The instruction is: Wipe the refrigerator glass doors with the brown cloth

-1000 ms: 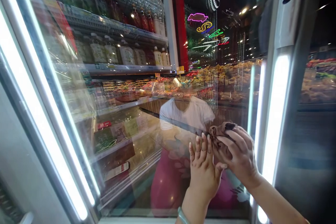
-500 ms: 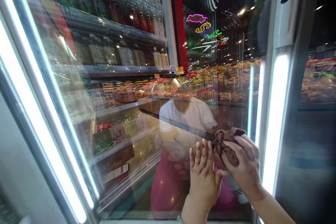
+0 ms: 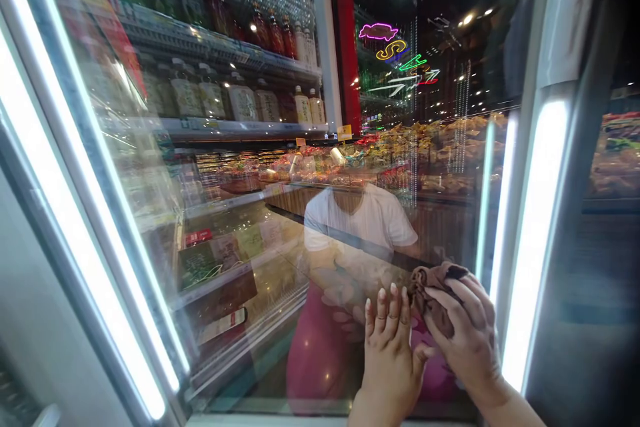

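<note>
In the lower right of the head view, my right hand point(image 3: 467, 327) grips a crumpled brown cloth point(image 3: 433, 290) and presses it against the glass door point(image 3: 280, 347). Close beside it on the left, my left hand point(image 3: 393, 347) lies flat on the same pane, fingers stretched upward and thumb toward the right hand. The left hand holds nothing. Part of the cloth is hidden behind the right hand's fingers. In the glass, a person's white shirt point(image 3: 360, 217) and pink lower clothing point(image 3: 320, 353) are reflected.
Bright light strips point(image 3: 535, 233) run along the door frame on both sides. A white fitting with a dark oval point(image 3: 565, 20) sits on the right post. Behind the glass, shelves hold several bottles point(image 3: 243, 103) and packages point(image 3: 200, 263). Neon shapes point(image 3: 379, 31) are reflected higher up.
Both hands sit slightly lower in the view, with the cloth still in my right hand. The right frame post has shifted a little to the right as the view moved.
</note>
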A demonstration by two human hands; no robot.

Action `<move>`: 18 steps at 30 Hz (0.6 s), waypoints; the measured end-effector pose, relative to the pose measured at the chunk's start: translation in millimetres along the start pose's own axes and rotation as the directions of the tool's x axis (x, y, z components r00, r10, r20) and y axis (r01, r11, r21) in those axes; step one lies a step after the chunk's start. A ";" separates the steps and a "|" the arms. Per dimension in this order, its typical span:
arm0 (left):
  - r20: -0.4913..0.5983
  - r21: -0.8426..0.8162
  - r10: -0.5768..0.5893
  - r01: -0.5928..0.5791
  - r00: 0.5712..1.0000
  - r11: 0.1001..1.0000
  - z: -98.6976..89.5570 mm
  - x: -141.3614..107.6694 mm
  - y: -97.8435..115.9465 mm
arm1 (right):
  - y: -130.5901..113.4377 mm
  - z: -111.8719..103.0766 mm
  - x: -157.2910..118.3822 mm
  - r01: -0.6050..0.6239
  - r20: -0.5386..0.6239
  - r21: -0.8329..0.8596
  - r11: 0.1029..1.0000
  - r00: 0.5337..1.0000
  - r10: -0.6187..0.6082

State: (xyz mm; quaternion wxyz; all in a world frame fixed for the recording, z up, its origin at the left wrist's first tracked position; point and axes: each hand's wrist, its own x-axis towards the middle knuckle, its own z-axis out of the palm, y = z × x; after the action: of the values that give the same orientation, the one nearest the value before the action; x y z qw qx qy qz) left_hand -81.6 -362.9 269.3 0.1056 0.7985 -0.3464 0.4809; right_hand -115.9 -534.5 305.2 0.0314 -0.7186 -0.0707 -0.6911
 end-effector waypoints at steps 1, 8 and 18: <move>0.003 0.011 0.006 -0.006 1.000 1.000 -0.3 -1.1 -0.3 | 6.5 -1.4 3.2 -0.003 -0.005 -0.003 1.000 1.000 0.003; -0.016 0.059 -0.013 0.014 1.000 0.998 8.9 -7.6 5.1 | -2.0 -6.3 -50.3 -0.156 0.033 -0.071 0.985 0.987 0.159; 0.025 0.021 0.009 -0.010 1.000 1.000 5.2 -14.9 3.5 | 14.6 -7.3 -29.9 -0.098 0.015 -0.019 0.995 0.995 0.099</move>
State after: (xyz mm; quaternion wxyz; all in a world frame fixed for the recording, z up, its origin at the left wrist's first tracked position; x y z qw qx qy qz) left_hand -84.8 -361.3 253.5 0.0903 0.8039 -0.3464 0.4750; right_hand -122.0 -551.8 276.4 0.0584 -0.7269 -0.0293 -0.6836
